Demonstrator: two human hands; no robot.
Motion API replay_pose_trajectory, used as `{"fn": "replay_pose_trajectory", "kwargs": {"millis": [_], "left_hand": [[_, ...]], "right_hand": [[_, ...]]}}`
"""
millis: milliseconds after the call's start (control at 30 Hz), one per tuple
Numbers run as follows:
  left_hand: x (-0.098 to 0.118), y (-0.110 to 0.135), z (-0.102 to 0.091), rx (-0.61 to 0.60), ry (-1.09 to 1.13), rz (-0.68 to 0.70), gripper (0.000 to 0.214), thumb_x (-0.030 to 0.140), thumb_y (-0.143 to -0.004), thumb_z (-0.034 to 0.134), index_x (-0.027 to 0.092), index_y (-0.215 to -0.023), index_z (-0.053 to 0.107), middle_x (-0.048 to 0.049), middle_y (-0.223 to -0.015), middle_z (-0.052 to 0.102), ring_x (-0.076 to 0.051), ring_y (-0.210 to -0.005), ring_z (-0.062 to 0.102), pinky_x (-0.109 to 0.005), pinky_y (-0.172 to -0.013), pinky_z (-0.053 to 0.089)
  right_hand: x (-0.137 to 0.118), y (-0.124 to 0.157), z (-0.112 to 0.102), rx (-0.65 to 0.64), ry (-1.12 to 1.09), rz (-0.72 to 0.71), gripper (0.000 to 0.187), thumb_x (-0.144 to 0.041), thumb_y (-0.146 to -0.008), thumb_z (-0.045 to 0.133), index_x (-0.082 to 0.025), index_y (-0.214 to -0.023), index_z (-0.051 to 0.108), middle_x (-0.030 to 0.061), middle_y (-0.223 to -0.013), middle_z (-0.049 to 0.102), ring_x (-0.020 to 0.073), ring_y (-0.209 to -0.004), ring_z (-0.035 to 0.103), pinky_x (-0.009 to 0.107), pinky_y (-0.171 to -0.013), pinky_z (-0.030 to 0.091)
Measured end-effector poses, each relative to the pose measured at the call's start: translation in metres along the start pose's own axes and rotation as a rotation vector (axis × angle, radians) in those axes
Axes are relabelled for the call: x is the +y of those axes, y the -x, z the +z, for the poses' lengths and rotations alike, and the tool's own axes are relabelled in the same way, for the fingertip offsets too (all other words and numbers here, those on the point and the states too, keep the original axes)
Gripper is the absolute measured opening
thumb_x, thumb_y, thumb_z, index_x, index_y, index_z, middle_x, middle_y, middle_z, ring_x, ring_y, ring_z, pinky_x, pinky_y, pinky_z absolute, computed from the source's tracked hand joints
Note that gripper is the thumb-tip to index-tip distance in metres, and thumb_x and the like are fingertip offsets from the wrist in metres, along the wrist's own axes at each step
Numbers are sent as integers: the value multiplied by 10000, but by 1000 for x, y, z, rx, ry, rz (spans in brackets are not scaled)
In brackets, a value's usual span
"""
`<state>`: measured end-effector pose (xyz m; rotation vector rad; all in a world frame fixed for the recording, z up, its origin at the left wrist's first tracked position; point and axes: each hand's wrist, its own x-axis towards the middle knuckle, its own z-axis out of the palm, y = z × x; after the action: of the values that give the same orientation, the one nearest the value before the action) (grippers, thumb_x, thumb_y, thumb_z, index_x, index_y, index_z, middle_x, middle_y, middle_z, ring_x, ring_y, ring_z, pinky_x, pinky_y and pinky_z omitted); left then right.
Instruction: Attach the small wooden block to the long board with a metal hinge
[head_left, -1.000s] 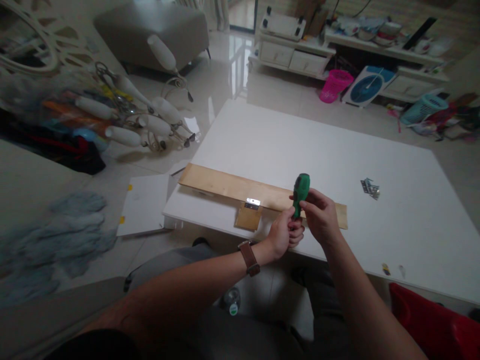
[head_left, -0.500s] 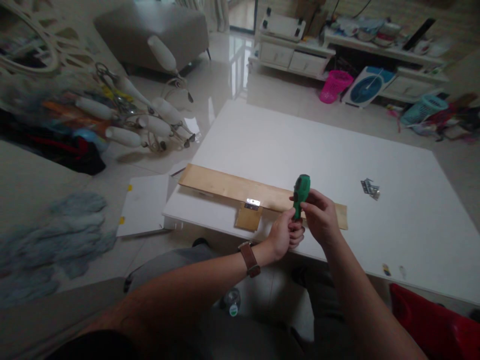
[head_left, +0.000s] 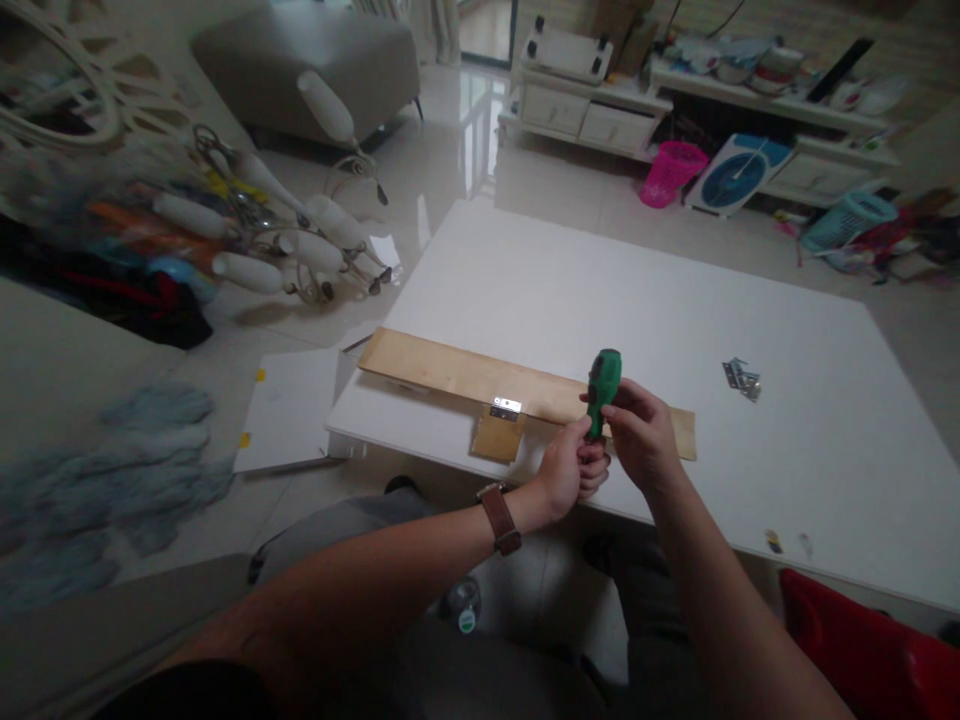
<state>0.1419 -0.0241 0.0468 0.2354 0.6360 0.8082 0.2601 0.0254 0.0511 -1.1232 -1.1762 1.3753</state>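
A green-handled screwdriver (head_left: 604,378) stands nearly upright over the board, its thick end up. My left hand (head_left: 571,464) is closed around its lower end, which is hidden in the fingers. From the other side, the thumb and fingers of my right hand (head_left: 637,432) pinch the handle at mid-height. Behind both hands a long wooden board (head_left: 442,368) lies along the near edge of the white tabletop (head_left: 600,270). Left of my left hand, a metal hinge (head_left: 505,407) joins the board's near edge to a small wooden block (head_left: 496,437).
Loose hinges and screws (head_left: 741,379) lie in a pile to the right on the tabletop. Near its front edge sits a small yellow and black piece (head_left: 773,541). A red object (head_left: 862,645) is at lower right. A white panel (head_left: 292,410) rests at the left.
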Motion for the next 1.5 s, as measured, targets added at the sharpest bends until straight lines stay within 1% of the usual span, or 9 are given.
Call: {"fn": "replay_pose_trajectory", "kwargs": {"millis": [200,433,633,833,933,1000,1100,1300,1500], "left_hand": [[-2,-2,0,6,-54,34,500,463,-1060,262,244,-610,243,82,-446,186,-66,-387,107,-191,-398,76],[-6,-13,-9,19,-212,1,511,568,-1035,298,248,-639,264,82,-468,234,-74,-396,139,-205,-408,109],[-16,-9,-9,-9,-465,181,500,574,-1019,284,218,-728,482,52,-495,397,-112,-416,309,-236,-436,225],[-43,23,5,-110,-668,397,515,539,-1031,267,213,-683,460,35,-563,405,-126,-535,366,-261,-551,298],[-66,56,11,-123,-849,502,508,517,-1054,257,194,-784,542,-14,-705,549,-168,-697,510,-291,-702,422],[-81,81,10,-89,-1001,627,405,476,-1051,358,183,-901,594,-60,-910,645,-201,-892,573,-325,-867,465],[-92,116,-1,-46,-1195,660,239,360,-966,564,169,-1098,623,-114,-1133,672,-239,-1065,593,-370,-1003,476],[-61,170,-27,43,-1551,666,203,281,-938,573,143,-1063,654,-138,-1133,662,-255,-1054,599,-399,-1030,490],[1,219,-51,205,-1691,730,146,206,-900,582,145,-1001,668,-144,-1107,686,-273,-1062,627,-400,-1007,497]], "right_hand": [[0,0,-1,24,-9,6,320,-303,-633,892,-255,-931,785,22,-873,820,249,-825,792,343,-723,590],[3,2,-12,2,97,-32,324,-353,-681,922,-238,-945,773,35,-901,823,231,-849,777,336,-742,589],[-11,28,-22,120,248,-108,404,-416,-675,948,-228,-984,766,15,-861,801,200,-793,738,362,-792,603],[-35,90,-22,220,309,-214,413,-509,-700,925,-220,-944,758,27,-845,791,206,-755,727,357,-724,605],[-44,142,-24,277,424,-273,376,-509,-743,897,-224,-936,747,27,-846,776,197,-725,707,333,-665,587],[-49,179,-30,349,497,-317,374,-488,-740,907,-232,-953,737,21,-850,765,205,-741,714,334,-666,592],[-57,226,-43,354,541,-367,377,-496,-753,893,-242,-970,718,46,-914,776,245,-814,749,387,-712,629],[-88,277,-58,421,538,-436,442,-487,-698,930,-255,-987,690,81,-949,799,292,-856,794,445,-741,671],[-121,282,-40,438,502,-533,535,-527,-679,929,-272,-1067,662,81,-986,796,290,-842,803,397,-647,659]]}}
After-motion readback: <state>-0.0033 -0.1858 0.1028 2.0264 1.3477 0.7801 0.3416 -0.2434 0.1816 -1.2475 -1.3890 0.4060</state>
